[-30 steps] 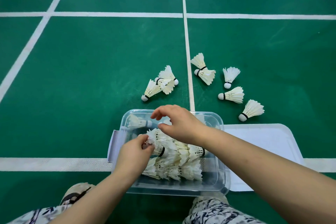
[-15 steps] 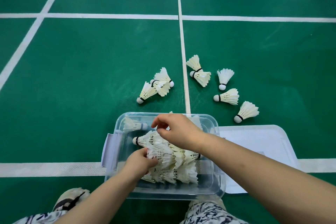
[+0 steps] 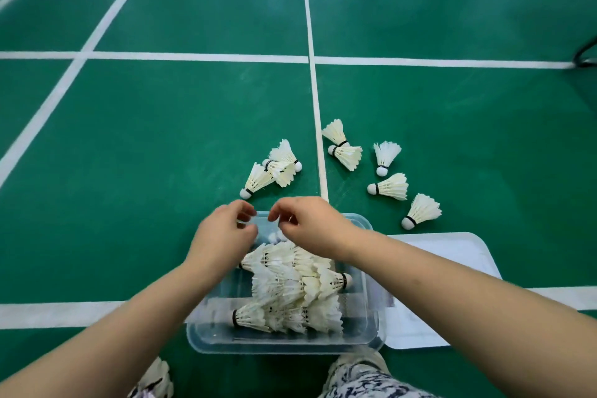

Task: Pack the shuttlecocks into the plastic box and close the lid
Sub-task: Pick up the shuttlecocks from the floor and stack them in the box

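Head view: the plastic box point(image 3: 213, 338) is found lidless on the green court floor point(image 3: 161, 171), set across a white line point(image 3: 64, 313). Packed shuttlecocks point(image 3: 290, 287) are seen lying on their sides inside it, stacked in overlapping rows across its middle and near part. The lid point(image 3: 458, 263) is laid flat on the floor against the box's right side.

Both hands are held over the far end of the box. The left hand point(image 3: 226, 233) is recorded as released, its fingers loosely curled with thumb and forefinger apart. The right hand point(image 3: 311, 224), just beside it, is likewise released, with fingers loosely curled and nothing gripped.

Beyond the box's far rim, loose shuttlecocks are noted on the floor. A cluster of three point(image 3: 274, 168) lies just past the far-left corner and a touching pair point(image 3: 344, 150) lies further out. Three more are fanned past the far-right corner: the farthest single point(image 3: 386, 155), the middle single point(image 3: 391, 186) and the nearest single point(image 3: 422, 212), close to the lid's far edge. Patterned trousers point(image 3: 365, 381) are visible at the box's near side.
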`<move>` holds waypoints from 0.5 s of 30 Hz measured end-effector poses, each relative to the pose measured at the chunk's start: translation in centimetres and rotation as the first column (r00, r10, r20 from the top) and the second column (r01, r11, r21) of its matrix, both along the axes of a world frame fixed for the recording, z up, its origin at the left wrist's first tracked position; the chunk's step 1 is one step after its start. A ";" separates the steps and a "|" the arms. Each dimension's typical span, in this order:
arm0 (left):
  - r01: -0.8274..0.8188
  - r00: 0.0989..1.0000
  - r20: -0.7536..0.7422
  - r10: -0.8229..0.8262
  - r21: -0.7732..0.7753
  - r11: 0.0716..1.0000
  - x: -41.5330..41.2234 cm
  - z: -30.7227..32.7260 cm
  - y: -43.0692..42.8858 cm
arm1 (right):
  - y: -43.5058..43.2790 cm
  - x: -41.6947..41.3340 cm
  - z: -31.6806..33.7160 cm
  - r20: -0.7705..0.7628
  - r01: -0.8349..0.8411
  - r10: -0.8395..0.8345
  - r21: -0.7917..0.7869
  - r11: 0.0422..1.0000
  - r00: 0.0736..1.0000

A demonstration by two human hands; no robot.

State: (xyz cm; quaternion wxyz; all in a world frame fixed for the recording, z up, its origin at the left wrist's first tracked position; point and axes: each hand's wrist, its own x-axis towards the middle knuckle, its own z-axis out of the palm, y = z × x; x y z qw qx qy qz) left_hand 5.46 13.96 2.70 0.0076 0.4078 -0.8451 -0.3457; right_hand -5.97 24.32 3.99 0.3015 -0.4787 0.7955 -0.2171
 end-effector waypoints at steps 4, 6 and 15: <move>0.066 0.996 -0.051 -0.071 -0.102 0.993 -2.5 1.2 -2.8 | -1.7 -2.8 1.6 -0.129 -0.085 0.096 0.090 0.992 0.987; 0.087 0.995 -0.031 -0.091 -0.126 0.988 -3.9 1.2 -4.8 | -3.3 -4.7 2.4 -0.174 -0.109 0.135 0.149 0.983 0.975; 0.314 0.889 0.358 -0.287 -0.018 0.949 -8.5 -5.5 -10.8 | -13.8 -9.0 -2.1 0.327 0.313 -0.416 0.324 0.893 0.848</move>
